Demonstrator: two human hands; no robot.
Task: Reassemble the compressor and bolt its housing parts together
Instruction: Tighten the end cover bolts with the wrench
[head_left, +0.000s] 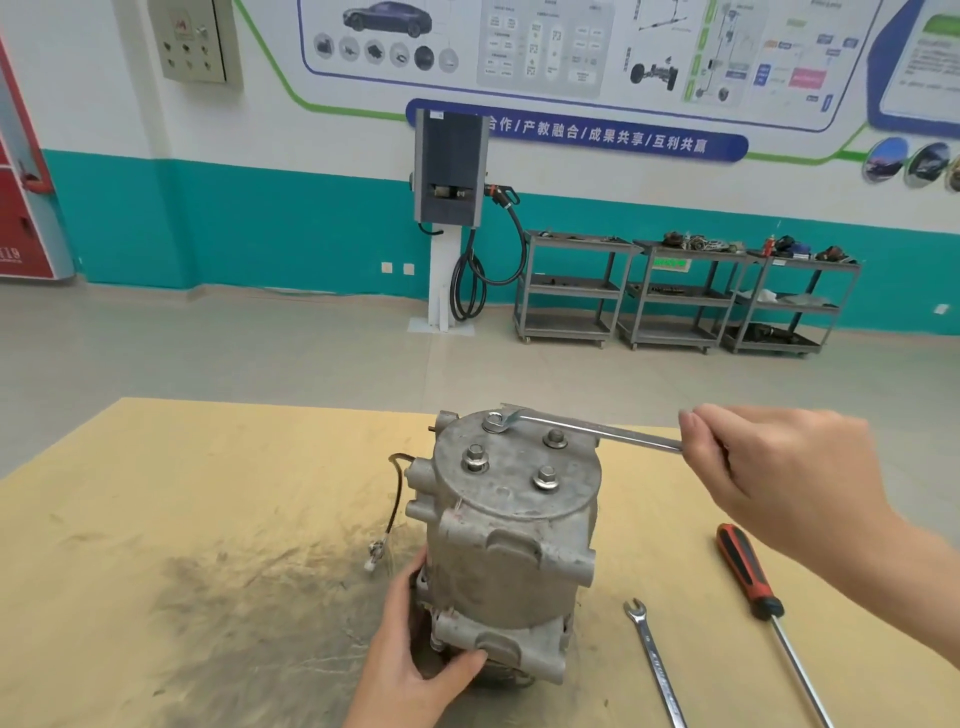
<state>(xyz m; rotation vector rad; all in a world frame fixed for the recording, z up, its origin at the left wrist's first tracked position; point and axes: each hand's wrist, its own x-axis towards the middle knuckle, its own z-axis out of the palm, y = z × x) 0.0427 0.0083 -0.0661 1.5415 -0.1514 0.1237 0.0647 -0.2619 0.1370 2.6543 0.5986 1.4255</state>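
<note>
Head view: compressor (511, 525) standing upright at lower centre of the frame on a tan, stained work surface (208, 519). Left hand (415, 660) grips the lower housing, thumb curled across its front. Right hand (769, 467) pinches the handle end of a ring spanner (587, 428), its ring seated on the far bolt (493, 422) of the end cover; three other bolts show. A second spanner (654, 665) and a red-handled screwdriver (763, 608) lie at lower right.
</note>
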